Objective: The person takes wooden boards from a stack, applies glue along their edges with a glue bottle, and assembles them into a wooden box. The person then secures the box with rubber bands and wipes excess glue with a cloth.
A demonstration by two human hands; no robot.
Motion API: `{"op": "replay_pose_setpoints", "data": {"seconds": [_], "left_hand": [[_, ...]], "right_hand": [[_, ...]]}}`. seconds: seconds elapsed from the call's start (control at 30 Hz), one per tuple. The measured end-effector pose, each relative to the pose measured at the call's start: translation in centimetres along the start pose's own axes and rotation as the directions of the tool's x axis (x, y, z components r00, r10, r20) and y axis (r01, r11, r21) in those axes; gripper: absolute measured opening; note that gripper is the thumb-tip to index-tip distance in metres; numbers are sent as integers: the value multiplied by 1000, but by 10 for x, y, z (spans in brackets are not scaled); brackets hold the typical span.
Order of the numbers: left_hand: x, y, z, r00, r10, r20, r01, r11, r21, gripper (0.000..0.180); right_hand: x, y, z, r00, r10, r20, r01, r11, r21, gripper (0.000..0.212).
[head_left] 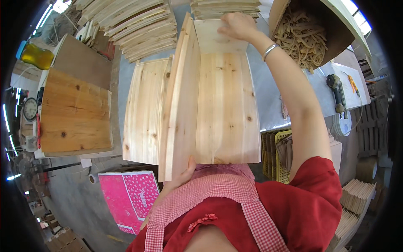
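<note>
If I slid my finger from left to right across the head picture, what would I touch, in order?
Round dial, orange-brown board, pale flat board, upright board, right hand, pale curly strips, dark tool, orange tool.

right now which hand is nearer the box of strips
Right. The right hand is at the far panel, left of the box; the left hand, farther away, holds the upright board at its near end.

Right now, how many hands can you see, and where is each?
2. The left hand is at the near end of the upright wooden board, its fingers hidden; the right hand is on the far end panel. I see no others.
</note>
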State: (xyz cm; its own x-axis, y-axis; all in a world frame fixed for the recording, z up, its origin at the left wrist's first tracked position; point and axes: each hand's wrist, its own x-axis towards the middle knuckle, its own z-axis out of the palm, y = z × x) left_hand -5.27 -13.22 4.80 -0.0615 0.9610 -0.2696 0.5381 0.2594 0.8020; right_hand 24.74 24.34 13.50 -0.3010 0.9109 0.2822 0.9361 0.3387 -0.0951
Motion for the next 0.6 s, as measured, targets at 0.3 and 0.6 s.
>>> {"op": "replay_pose_setpoints", "data": {"seconds": [0.3, 0.6], "left_hand": [[6, 5, -5, 998, 29, 61, -37, 990, 136, 44], [7, 0, -3, 991, 125, 39, -128, 989, 72, 32]], "right_hand": [[5, 6, 3, 1000, 3, 8, -3, 999, 40, 31], [3, 5, 4, 999, -26, -27, 27, 999, 37, 31]]}}
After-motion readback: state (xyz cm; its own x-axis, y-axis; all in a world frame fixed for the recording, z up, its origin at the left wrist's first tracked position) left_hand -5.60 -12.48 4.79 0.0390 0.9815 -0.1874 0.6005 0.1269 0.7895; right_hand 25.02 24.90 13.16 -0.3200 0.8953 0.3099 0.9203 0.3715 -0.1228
